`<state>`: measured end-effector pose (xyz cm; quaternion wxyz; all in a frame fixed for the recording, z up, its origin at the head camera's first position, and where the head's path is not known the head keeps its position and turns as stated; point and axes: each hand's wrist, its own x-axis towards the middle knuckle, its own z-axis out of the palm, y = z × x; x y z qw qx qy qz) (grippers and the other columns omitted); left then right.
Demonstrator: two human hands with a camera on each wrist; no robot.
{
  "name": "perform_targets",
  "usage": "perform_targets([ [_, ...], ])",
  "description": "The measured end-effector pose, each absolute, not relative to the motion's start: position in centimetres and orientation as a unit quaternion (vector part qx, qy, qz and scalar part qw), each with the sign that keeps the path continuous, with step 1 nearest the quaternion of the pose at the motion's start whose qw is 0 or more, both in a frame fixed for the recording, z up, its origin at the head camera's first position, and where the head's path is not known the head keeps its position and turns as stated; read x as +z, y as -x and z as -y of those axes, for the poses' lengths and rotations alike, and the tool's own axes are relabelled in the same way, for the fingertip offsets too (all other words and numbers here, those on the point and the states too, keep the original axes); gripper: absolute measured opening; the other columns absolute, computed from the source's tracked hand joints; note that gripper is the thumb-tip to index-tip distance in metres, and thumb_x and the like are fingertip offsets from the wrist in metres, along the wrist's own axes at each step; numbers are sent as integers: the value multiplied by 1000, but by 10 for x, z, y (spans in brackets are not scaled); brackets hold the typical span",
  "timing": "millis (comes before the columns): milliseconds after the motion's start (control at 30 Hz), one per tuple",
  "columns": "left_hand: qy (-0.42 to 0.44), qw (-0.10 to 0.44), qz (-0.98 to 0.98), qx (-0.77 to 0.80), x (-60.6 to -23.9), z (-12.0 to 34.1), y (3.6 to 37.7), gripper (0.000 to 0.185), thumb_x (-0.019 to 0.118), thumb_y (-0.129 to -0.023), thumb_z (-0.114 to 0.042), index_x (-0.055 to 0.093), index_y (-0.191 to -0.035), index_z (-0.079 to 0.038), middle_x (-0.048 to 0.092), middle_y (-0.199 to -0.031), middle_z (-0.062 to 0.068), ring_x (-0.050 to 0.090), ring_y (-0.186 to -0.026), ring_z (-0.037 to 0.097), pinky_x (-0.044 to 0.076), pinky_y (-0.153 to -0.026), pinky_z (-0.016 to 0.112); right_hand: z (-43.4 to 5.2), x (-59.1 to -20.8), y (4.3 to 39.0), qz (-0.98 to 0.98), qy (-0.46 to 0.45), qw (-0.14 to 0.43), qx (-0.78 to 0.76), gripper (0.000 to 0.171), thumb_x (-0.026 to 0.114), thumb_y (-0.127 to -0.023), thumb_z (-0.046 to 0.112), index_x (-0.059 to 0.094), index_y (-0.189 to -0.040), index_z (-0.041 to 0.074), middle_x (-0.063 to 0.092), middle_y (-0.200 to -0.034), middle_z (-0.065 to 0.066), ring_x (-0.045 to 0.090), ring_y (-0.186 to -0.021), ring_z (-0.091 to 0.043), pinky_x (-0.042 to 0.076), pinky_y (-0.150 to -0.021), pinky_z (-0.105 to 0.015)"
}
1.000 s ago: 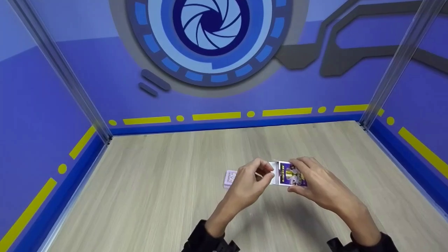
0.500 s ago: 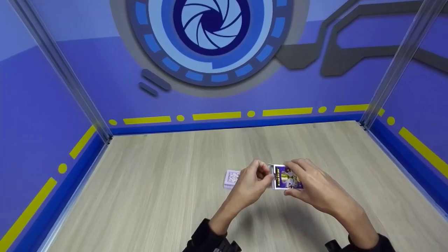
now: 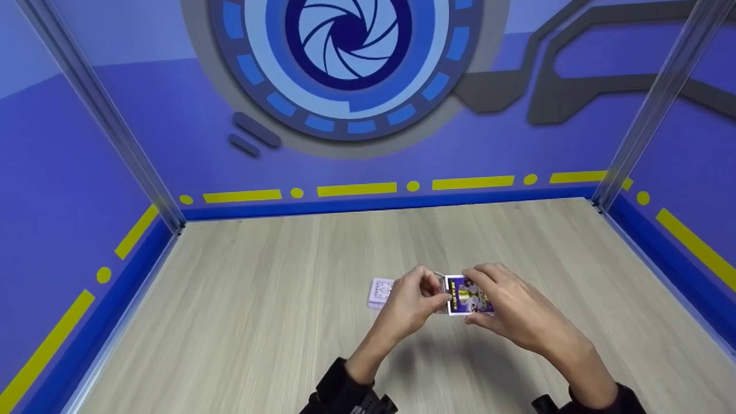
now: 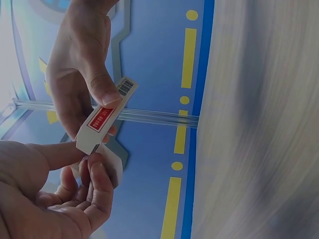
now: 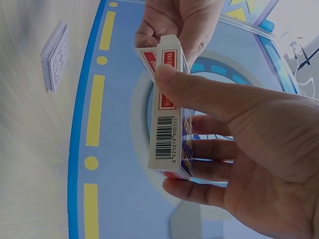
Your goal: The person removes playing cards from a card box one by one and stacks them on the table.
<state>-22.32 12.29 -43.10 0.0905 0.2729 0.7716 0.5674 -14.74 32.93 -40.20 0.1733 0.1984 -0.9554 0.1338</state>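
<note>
One box (image 3: 464,296), its barcode (image 5: 163,138) reading 6 925019 900322, is above the table (image 3: 259,316): right hand (image 3: 514,305) gripping it, left hand (image 3: 411,302) pinching its flap (image 4: 113,162). One deck (image 3: 379,292) lies left of the box.

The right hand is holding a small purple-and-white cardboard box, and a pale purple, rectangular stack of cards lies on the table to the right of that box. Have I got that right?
Not quite: the pale purple, rectangular stack of cards lies to the left of the small purple-and-white cardboard box, as the head view shows. The right hand is indeed holding the box.
</note>
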Motion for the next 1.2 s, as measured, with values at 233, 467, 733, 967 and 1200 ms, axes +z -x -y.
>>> perform_targets([
  [233, -258, 111, -759, 587, -431, -123, 224, 20, 73, -93, -3, 54, -94, -9, 60, -85, -3, 57, -75, 6, 49, -61, 20, -329, -403, 149, 957, -197, 171, 129, 70, 93, -77, 26, 60, -133, 2, 63, -125, -11, 61, -110, -24, 56, -86, -42],
  [467, -258, 104, -748, 603, -426, -122, 229, 22, 66, -90, 4, 59, -108, -7, 66, -94, 0, 58, -82, 7, 47, -70, 20, -334, -404, 151, 953, -196, 185, 135, 68, 93, -77, 23, 61, -132, -1, 63, -124, -13, 62, -110, -25, 55, -86, -43],
  [733, -324, 4, -807, 494, -420, -112, 230, 40, 61, -91, 3, 66, -128, -14, 62, -99, -3, 48, -74, 5, 39, -61, 22, -338, -404, 152, 959, -176, 172, 138, 68, 92, -79, 26, 61, -133, -1, 63, -124, -15, 62, -111, -27, 55, -85, -45],
  [967, -379, -29, -867, 323, -417, -101, 231, 53, 84, -88, -25, 61, -134, -13, 48, -124, 1, 53, -100, 10, 50, -82, 23, -339, -405, 153, 959, -179, 174, 135, 68, 93, -77, 27, 61, -132, 0, 64, -124, -13, 63, -109, -25, 55, -85, -45],
  [1200, -423, -76, -880, 204, -416, -101, 230, 70, 89, -80, -38, 59, -138, -13, 51, -124, 0, 49, -111, 13, 45, -99, 29, -337, -406, 153, 959, -186, 173, 130, 68, 93, -77, 28, 62, -131, 1, 64, -124, -11, 62, -108, -22, 55, -84, -43],
])
